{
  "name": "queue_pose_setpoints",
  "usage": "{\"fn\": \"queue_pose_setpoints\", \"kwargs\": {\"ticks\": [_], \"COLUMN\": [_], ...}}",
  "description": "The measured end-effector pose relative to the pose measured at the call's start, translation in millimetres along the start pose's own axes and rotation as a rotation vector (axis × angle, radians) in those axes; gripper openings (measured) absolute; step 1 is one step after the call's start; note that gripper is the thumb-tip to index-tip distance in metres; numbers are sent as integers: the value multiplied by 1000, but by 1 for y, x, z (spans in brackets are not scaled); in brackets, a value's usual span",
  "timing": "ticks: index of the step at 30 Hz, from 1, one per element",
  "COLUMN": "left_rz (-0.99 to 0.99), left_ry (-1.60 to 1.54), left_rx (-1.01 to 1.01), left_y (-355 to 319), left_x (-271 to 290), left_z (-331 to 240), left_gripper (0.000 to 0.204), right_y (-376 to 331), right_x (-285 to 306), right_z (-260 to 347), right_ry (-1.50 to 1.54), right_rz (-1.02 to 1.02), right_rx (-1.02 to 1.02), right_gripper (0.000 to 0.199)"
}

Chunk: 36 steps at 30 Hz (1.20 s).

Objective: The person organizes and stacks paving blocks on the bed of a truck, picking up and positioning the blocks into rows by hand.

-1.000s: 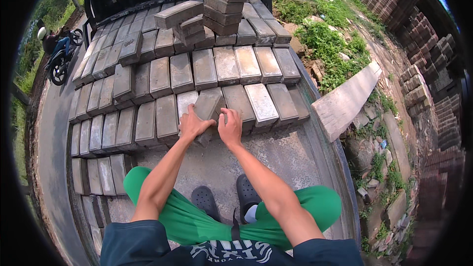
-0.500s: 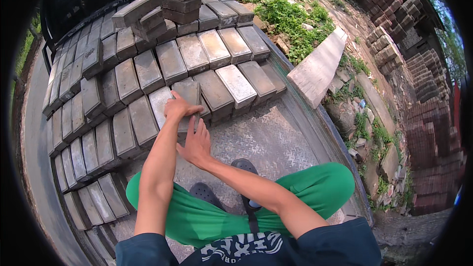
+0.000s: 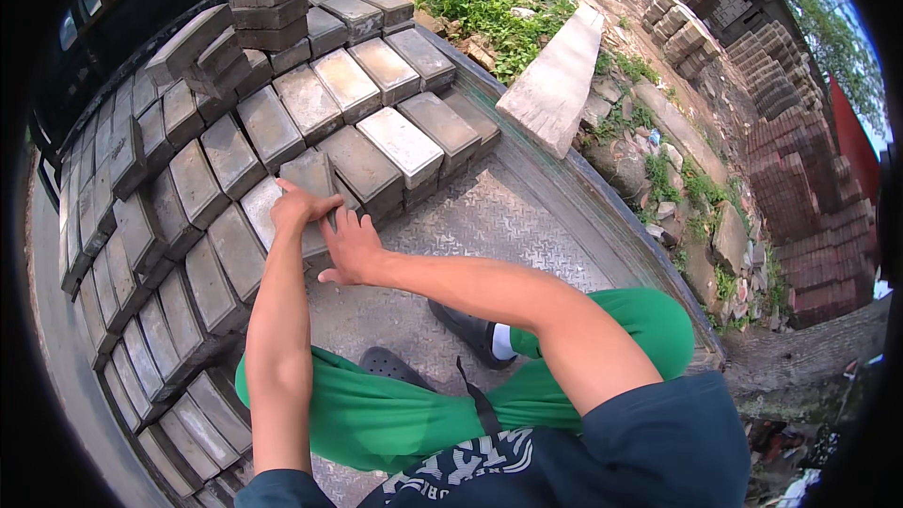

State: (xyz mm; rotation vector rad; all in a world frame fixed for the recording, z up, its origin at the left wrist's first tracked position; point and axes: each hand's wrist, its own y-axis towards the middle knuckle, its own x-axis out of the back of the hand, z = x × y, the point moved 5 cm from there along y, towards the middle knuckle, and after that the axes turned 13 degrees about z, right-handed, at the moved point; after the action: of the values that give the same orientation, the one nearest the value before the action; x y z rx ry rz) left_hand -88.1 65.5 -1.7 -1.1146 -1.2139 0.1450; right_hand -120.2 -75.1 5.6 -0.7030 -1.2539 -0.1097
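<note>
A grey concrete paving block (image 3: 308,169) lies at the front of the stacked rows, slightly askew to its neighbours. My left hand (image 3: 299,209) is over its near part, with the thumb stretched to the right and the fingers curled on the block. Close against it, my right hand (image 3: 352,249) cups the near right end of the same block, thumb apart; its contact is partly hidden. To the left lies a pale block (image 3: 259,212), and a brownish block (image 3: 360,169) lies to the right.
Several stepped rows of blocks cover the truck bed's left and far side. A small tower of blocks (image 3: 270,0) stands on top. Diamond-plate metal floor (image 3: 451,226) lies under my feet. A wide plank (image 3: 555,80) leans at the right edge, beside rubble, weeds and more block stacks (image 3: 800,169).
The view has shifted, so the stacks appear farther left. Both hands stay at the same block, and my right elbow has swung outward. My right foot and knee have shifted.
</note>
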Motion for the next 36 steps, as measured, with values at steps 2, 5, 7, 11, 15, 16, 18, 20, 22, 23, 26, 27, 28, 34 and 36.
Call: {"fn": "queue_pose_setpoints", "kwargs": {"ticks": [2,5,7,11,15,16,18,20,22,23,26,27,28,34,36], "left_rz": [10,-21,-72,-138,-157,-160,-169,-169,-150,-145,-156,-149,-155,-184,-188], "left_ry": [39,68,81,78,74,68,74,82,89,86,75,72,73,47,32], "left_rx": [10,18,7,36,67,60,81,79,83,81,73,78,72,60,56], "left_y": [1,7,-3,-9,-13,-12,-8,-8,-3,0,-1,-2,-4,-12,-12], "left_x": [-3,-8,-9,-10,-7,-9,-7,-6,-10,-7,-7,-8,-7,-5,-5], "left_z": [-7,8,1,-8,-5,-5,-4,-2,-1,0,2,2,1,-13,-10], "left_gripper": [145,140,138,135,134,133,133,133,133,133,132,132,132,133,134], "right_y": [-8,-18,-28,-81,-114,-118,-103,-92,-100,-99,-97,-100,-103,-127,-119], "right_x": [8,24,36,49,18,8,0,-6,-2,-1,-4,-5,-6,-10,-1], "right_z": [-23,-64,-139,-326,-410,-418,-437,-450,-441,-441,-443,-443,-443,-446,-432], "right_ry": [-58,51,-188,-507,-356,-355,-400,-440,-617,-612,-531,-584,-638,-506,-404], "right_rz": [5,59,12,-261,-270,-306,-300,-287,-403,-403,-296,-295,-294,-193,-231], "right_rx": [22,243,153,-321,-532,-553,-588,-610,-455,-452,-451,-448,-444,-532,-671], "right_gripper": [102,77,68,87,94,91,80,70,42,42,42,42,42,45,51]}}
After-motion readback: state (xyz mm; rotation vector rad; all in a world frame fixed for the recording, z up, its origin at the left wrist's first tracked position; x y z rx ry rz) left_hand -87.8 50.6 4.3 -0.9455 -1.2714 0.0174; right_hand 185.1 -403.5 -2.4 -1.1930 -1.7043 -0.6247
